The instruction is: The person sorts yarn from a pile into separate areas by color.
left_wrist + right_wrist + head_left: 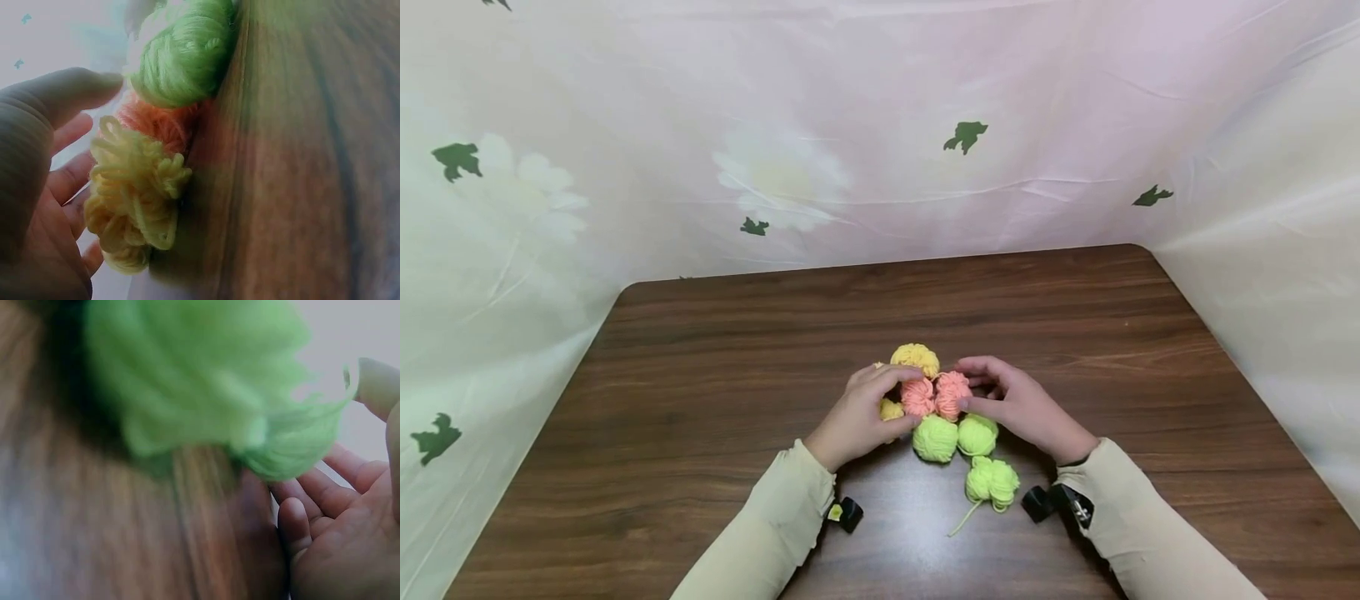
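Observation:
Two pink yarn balls, the left one (pixel 917 397) and the right one (pixel 952 395), lie side by side between my hands on the table. My left hand (pixel 868 410) curves loosely about the left pink ball and a small yellow yarn ball (pixel 891 409), which shows loose loops in the left wrist view (pixel 134 194). At the right pink ball's side, my right hand (pixel 1026 408) rests with thumb and fingers apart; contact is hard to tell. A larger yellow ball (pixel 916 359) lies behind. In front sit two green balls, left (pixel 936 439) and right (pixel 977 435).
Nearer me lies a green yarn bundle (pixel 992 481), pinched at its middle, with a loose tail toward the front. The brown wooden table (pixel 737 358) is bordered by a pale floral curtain (pixel 865 125) at the back and sides.

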Motion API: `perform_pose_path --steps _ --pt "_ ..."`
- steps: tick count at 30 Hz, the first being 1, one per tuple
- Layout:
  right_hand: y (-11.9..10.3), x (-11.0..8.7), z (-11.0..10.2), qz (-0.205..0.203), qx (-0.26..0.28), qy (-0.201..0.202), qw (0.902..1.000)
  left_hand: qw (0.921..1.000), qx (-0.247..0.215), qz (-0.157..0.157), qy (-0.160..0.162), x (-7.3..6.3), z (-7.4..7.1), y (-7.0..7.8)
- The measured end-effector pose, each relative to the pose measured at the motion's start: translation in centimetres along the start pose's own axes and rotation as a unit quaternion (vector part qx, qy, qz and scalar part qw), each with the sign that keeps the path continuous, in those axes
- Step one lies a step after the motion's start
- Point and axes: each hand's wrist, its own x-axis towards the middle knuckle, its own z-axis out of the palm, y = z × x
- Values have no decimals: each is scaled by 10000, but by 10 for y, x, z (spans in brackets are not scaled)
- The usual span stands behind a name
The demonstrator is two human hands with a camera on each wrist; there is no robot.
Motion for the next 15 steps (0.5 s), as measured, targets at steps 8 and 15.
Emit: perform_pose_path --steps 8,15 --pt "6 -9 -9 216 441 4 9988 9992 368 -14 -129 2 1 -2" --pt "9 -22 -13 202 258 -89 9994 9989 461 15 -93 0 3 -6"
